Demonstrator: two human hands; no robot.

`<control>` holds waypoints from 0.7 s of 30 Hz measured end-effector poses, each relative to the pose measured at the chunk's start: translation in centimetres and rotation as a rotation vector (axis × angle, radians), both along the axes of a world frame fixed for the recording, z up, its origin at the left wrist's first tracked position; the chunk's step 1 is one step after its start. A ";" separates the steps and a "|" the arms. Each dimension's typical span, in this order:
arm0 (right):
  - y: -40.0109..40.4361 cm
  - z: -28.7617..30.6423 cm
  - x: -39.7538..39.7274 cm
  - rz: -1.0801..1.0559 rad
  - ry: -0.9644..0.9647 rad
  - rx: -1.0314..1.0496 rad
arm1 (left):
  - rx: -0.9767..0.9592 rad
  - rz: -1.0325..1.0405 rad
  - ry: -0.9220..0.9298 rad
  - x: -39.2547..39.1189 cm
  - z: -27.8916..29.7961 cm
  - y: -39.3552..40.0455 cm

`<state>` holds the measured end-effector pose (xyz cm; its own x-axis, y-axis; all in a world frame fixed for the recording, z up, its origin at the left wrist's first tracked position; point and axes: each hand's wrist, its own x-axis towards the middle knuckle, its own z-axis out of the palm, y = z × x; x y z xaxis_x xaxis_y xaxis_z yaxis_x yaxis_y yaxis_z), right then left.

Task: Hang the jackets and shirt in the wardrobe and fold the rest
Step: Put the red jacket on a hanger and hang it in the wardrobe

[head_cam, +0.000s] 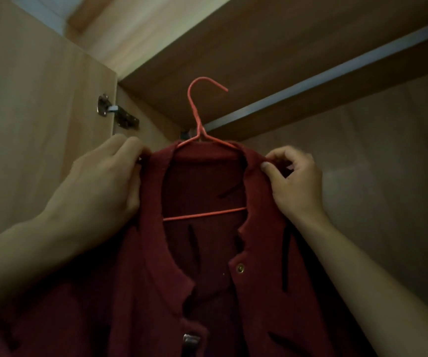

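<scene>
two hands hold a dark red jacket (259, 253) up inside a wooden wardrobe (362, 176), one at each shoulder. the left hand (104, 181) grips the jacket's left shoulder edge, fingers curled over the top of the cloth with the back of the hand toward the camera. the right hand (292, 176) pinches the other shoulder near the collar, thumb pressed on the front and the fingers bent round behind.

the jacket sits on a thin red wire hanger (202, 140). the hanger's sloping arms disappear under the collar, and its lower bar shows across the open neck. the hook points up and curls to the right, in front of the wardrobe's top panel; it is below and to the left of the pale metal rail (336, 70) and not over it. the rail runs slantwise from near the hanger's neck up toward the right edge.

the jacket front hangs open at the neck with a jagged edge, a small brass snap (240, 267) on the right flap and a dark fastening lower down. to the left stands the open wardrobe door (27, 112) with a metal hinge (115, 112) at its inner edge.
</scene>
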<state>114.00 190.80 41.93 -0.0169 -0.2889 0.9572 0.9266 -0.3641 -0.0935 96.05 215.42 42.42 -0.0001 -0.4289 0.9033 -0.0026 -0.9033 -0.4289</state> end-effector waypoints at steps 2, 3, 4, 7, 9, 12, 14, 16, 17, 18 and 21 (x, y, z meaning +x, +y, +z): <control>0.1 1.9 1.8 -0.024 -0.003 0.003 | 0.024 0.015 -0.026 1.6 2.1 0.0; 0.1 2.7 2.8 -0.020 -0.008 0.002 | 0.038 0.025 -0.037 2.4 3.0 -0.1; 0.0 3.4 3.7 -0.015 -0.017 -0.004 | 0.051 0.037 -0.046 3.1 3.8 -0.2; 0.4 5.0 6.2 -0.026 -0.045 -0.054 | 0.048 0.073 -0.081 5.8 4.9 0.1; 0.6 5.9 8.0 -0.032 -0.062 -0.083 | 0.044 0.089 -0.096 7.8 5.0 0.4; 0.9 7.4 11.2 0.015 -0.121 -0.083 | 0.058 0.098 -0.107 10.8 5.9 0.6; 1.2 8.6 13.7 0.038 -0.139 -0.083 | 0.058 0.090 -0.099 12.6 7.2 0.4; 1.4 10.2 16.2 0.040 -0.136 -0.076 | 0.071 0.097 -0.084 14.5 9.0 0.0; 1.6 11.0 17.4 0.048 -0.126 -0.070 | 0.082 0.114 -0.075 15.3 10.0 -0.2; 1.9 11.9 18.6 0.059 -0.114 -0.062 | 0.097 0.135 -0.077 16.2 11.0 -0.3; 3.3 15.1 21.7 0.079 -0.056 -0.058 | 0.111 0.214 -0.097 18.6 14.2 -0.8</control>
<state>135.75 194.11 57.01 -0.0507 -0.2360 0.9704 0.9559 -0.2930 -0.0213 114.68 214.66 56.58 0.0171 -0.5248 0.8510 0.2294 -0.8264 -0.5143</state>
